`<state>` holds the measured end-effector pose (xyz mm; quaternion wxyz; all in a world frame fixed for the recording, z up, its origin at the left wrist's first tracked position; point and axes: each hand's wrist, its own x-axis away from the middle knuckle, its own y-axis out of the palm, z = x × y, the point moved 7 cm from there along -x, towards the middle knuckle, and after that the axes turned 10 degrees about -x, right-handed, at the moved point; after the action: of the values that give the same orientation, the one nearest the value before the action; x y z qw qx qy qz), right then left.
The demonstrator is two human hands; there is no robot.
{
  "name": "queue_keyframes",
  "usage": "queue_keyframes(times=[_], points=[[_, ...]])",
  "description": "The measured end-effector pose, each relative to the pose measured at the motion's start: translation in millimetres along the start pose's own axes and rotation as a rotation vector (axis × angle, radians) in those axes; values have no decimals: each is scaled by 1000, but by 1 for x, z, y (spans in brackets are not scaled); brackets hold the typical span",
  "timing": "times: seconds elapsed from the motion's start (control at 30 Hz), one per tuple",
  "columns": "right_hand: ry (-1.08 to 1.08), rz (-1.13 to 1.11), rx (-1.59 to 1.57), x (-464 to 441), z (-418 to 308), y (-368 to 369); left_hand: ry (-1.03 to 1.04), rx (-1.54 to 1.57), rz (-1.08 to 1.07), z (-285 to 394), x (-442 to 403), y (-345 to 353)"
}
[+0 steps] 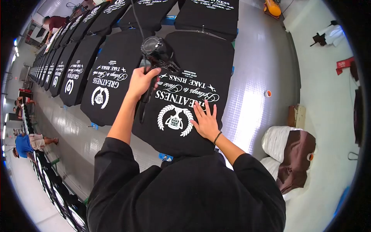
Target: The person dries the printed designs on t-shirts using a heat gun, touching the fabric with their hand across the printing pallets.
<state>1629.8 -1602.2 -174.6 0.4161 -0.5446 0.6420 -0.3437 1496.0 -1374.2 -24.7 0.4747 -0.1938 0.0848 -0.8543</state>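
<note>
My left hand [143,82] is wrapped round the handle of a black hair dryer [157,49], held above the left side of a black shirt [201,50]. A dark cord runs up from the dryer. The shirt lies flat and carries white lettering and a laurel-wreath print [176,120]. My right hand [206,120] rests on the shirt with fingers spread, at the right edge of the wreath and over part of the lettering. A second printed black shirt [102,77] lies just to the left.
Rows of printed black shirts [71,73] stretch away to the upper left. A person in blue [24,146] and a person in dark red [56,22] stand at the left. An orange-rimmed roll [268,93] and wrapped bundles [276,143] are at the right.
</note>
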Motion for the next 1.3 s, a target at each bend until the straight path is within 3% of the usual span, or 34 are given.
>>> queue_keyframes(times=[0.13,0.33,0.47,0.7,0.97,1.17,1.3], points=[[58,107,-61,5,13,-21,24,0,-83,15,-4,44],[328,378,-127,26,83,-48,6,2,-243,26,34,106],[296,418,-152,30,98,-66,-17,47,-331,24,65,120],[67,203,-190,7,51,-44,-105,27,-170,3,113,67],[-142,-48,-43,-9,15,-1,-160,-56,206,-21,141,-16],[-166,-25,-44,-9,13,-6,-189,26,183,-38,171,-17],[-148,118,-153,-5,16,-36,-215,23,222,-43,191,-20]])
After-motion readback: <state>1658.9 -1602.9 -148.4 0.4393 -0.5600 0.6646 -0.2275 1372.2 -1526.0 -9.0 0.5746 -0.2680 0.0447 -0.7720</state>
